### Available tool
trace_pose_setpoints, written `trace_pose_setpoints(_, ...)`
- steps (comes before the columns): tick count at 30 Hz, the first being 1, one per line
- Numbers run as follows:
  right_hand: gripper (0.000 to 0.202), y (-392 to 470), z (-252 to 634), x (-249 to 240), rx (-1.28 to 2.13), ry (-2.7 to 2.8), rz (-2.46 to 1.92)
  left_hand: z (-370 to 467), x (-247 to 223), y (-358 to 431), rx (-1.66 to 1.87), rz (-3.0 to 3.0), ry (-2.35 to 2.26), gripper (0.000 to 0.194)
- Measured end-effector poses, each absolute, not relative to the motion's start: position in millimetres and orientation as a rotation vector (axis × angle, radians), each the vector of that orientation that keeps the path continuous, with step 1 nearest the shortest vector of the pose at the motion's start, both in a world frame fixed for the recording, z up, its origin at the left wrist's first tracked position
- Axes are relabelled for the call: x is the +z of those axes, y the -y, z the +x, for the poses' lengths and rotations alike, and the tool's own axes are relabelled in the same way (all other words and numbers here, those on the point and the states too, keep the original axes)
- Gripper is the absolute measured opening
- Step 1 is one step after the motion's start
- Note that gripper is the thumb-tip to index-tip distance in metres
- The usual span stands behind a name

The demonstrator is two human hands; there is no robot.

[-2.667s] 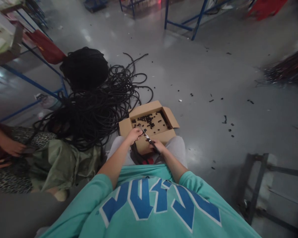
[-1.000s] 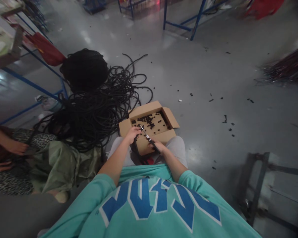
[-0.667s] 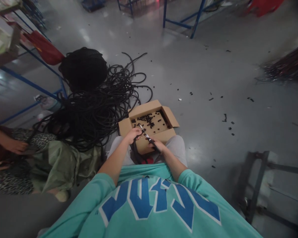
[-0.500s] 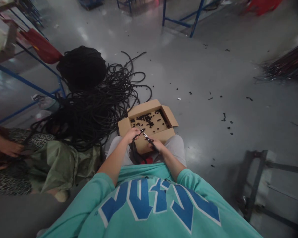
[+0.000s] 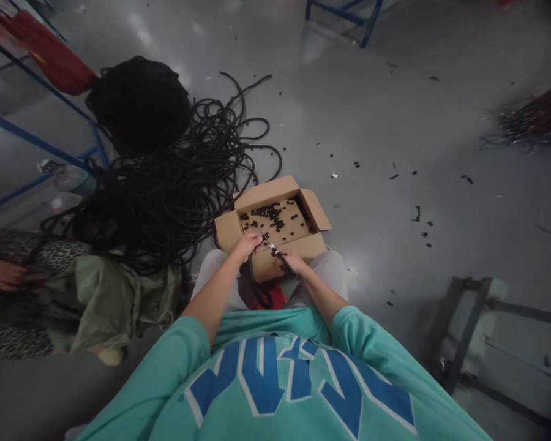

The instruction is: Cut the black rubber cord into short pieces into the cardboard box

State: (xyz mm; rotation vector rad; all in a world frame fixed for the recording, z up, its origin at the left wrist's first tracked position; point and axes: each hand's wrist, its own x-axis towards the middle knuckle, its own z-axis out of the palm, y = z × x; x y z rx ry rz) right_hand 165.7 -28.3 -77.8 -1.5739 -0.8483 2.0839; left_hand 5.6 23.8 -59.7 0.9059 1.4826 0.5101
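Over the near side of an open cardboard box (image 5: 287, 251), my left hand (image 5: 248, 246) is closed on a black cord (image 5: 252, 272), which hangs down in a loop between my knees. My right hand (image 5: 292, 262) grips scissors (image 5: 272, 247) with black handles; their blades point up and left to the cord end by my left fingers. Whether the blades touch the cord I cannot tell. Inside the box lie many short black cut pieces (image 5: 270, 214), mostly toward its middle and far left.
A big black bundle (image 5: 140, 104) and a tangled heap of cord (image 5: 165, 196) lie to the left. Beside it a co-worker's hand (image 5: 2, 272) holds something dark. Black scraps (image 5: 417, 213) dot the floor at right, near a metal frame (image 5: 471, 331). A blue-legged frame (image 5: 32, 138) stands at left.
The view has tilted down and shifted slightly. Both my hands stay over the box's near side, holding cord and scissors; the hanging cord loop has swung a little to the right.
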Motion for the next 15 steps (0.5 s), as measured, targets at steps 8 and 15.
trace_pose_setpoints(8,0.053,19.2,165.8,-93.4,2.254,0.745,-1.402,2.9,-81.5,-34.2,0.430,0.923,-1.465,0.020)
trace_pose_setpoints(15,0.049,10.1,169.6,-96.7,2.259,0.807,-1.347,1.9,-79.6,-38.4,0.355,0.763,-1.421,0.021)
